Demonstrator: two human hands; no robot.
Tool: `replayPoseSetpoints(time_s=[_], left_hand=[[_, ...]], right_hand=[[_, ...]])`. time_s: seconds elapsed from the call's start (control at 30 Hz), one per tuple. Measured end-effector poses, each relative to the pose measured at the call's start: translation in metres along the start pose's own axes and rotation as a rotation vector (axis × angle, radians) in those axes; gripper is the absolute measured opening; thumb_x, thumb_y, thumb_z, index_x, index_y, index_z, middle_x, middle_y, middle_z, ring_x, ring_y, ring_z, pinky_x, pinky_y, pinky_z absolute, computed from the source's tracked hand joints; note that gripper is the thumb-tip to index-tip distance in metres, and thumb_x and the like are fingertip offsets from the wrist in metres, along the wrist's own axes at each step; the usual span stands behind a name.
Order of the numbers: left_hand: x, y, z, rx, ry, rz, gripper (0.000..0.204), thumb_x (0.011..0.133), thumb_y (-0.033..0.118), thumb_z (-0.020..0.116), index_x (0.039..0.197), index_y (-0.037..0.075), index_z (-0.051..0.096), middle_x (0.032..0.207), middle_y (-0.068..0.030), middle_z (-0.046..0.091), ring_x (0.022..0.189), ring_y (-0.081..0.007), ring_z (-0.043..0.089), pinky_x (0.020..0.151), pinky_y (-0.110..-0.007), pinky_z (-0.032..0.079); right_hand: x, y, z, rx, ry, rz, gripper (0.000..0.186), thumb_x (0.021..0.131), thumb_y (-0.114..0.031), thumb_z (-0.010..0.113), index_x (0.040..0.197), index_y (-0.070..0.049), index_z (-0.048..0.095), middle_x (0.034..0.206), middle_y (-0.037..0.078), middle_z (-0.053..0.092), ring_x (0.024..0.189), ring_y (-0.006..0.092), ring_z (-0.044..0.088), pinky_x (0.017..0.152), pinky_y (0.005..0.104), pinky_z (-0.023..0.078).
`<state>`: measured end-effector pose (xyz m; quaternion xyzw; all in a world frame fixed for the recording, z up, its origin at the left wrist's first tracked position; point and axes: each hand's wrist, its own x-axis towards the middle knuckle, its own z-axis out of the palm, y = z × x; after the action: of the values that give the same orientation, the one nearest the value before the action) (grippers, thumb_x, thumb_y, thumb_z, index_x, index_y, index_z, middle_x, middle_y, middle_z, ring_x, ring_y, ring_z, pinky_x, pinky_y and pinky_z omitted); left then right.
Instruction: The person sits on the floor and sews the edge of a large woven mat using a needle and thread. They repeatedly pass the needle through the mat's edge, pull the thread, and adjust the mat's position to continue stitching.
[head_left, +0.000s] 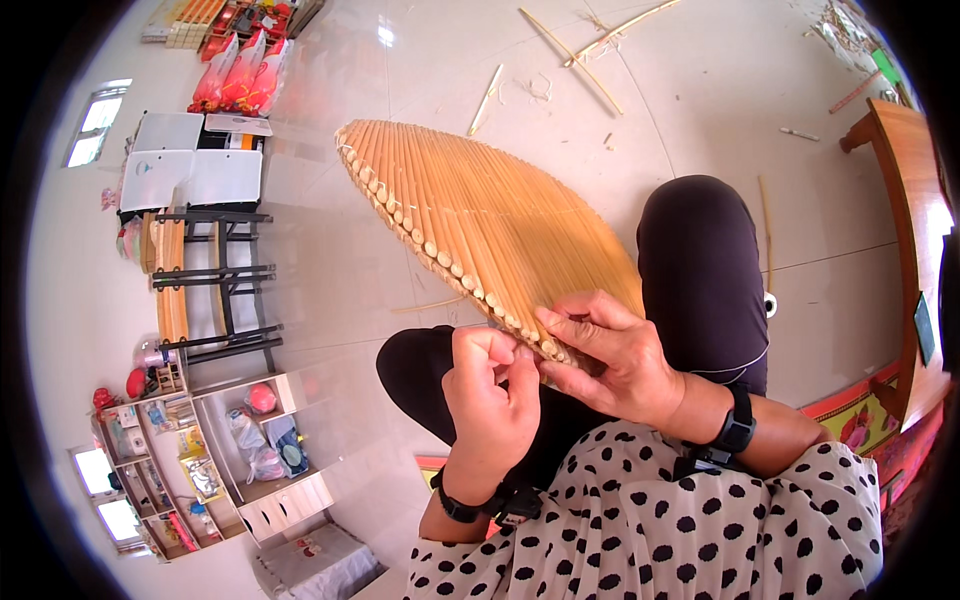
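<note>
A mat of light brown reed stalks (500, 210), bound side by side, lies slantwise before me, its near end by my knees. Round cut stalk ends line its left edge, and pale thread shows in thin lines across the stalks. My right hand (625, 360) grips the near corner of that edge, thumb below and fingers on top. Close beside it, my left hand (492, 385) is closed in a pinch at the same edge. Whatever lies between its fingertips is too small to make out.
Loose stalks (585, 65) and scraps lie on the tiled floor (420, 70) beyond the mat. A wooden table (900, 180) stands at the right. Along the left are a black metal rack (225, 275), shelves (235, 430) and red-and-white bags (240, 75). My dark-clad knee (700, 260) flanks the mat.
</note>
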<state>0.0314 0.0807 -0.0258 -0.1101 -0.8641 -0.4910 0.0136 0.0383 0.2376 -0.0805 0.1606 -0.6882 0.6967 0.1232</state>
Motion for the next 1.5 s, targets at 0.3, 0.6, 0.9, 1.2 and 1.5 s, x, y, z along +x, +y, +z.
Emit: replayPoseSetpoints(time_s=[0.3, 0.6, 0.9, 1.2, 1.5], left_hand=[[0.017, 0.009, -0.007, 0.219, -0.019, 0.124, 0.022, 0.085, -0.009, 0.051, 0.104, -0.001, 0.045, 0.067, -0.0128, 0.055, 0.053, -0.0253, 0.057, 0.053, -0.034, 0.047], [0.064, 0.024, -0.058, 0.824, 0.174, 0.654, 0.046, 0.074, -0.009, 0.058, 0.118, 0.003, 0.059, 0.134, -0.0171, 0.049, 0.123, -0.0339, 0.051, 0.096, -0.047, 0.045], [0.083, -0.007, -0.072, 0.821, -0.136, 0.577, 0.029, 0.073, 0.006, 0.075, 0.1, 0.008, 0.061, 0.095, -0.0057, 0.062, 0.092, -0.0256, 0.062, 0.092, -0.051, 0.042], [0.075, -0.019, -0.036, 0.471, 0.274, 0.46, 0.021, 0.077, 0.01, 0.075, 0.089, 0.003, 0.059, 0.082, -0.0127, 0.063, 0.07, -0.0326, 0.063, 0.061, -0.038, 0.049], [0.042, 0.002, -0.004, 0.328, 0.442, 0.406, 0.024, 0.077, 0.002, 0.073, 0.095, 0.002, 0.058, 0.086, -0.0144, 0.063, 0.071, -0.0351, 0.063, 0.06, -0.04, 0.05]], right_hand=[[0.009, -0.006, 0.005, -0.149, 0.039, 0.027, 0.045, 0.079, -0.003, 0.074, 0.12, 0.005, 0.059, 0.108, 0.019, 0.058, 0.087, 0.033, 0.063, 0.073, 0.0354, 0.054], [0.025, -0.008, -0.007, -0.266, -0.008, 0.049, 0.037, 0.082, -0.002, 0.067, 0.118, 0.001, 0.061, 0.11, 0.019, 0.06, 0.083, 0.0329, 0.063, 0.071, 0.0355, 0.053], [0.04, -0.024, -0.008, -0.731, 0.225, -0.257, 0.043, 0.073, 0.003, 0.067, 0.116, 0.0, 0.061, 0.109, 0.017, 0.061, 0.1, 0.0372, 0.057, 0.087, 0.0428, 0.048], [0.037, -0.017, -0.004, -0.587, 0.218, -0.216, 0.027, 0.078, 0.001, 0.065, 0.104, 0.0, 0.067, 0.087, 0.014, 0.068, 0.082, 0.0322, 0.064, 0.073, 0.0391, 0.053], [0.058, -0.023, 0.02, -0.339, 0.376, 0.045, 0.028, 0.088, -0.011, 0.064, 0.11, 0.007, 0.062, 0.094, 0.022, 0.068, 0.084, 0.0294, 0.071, 0.064, 0.0339, 0.056]])
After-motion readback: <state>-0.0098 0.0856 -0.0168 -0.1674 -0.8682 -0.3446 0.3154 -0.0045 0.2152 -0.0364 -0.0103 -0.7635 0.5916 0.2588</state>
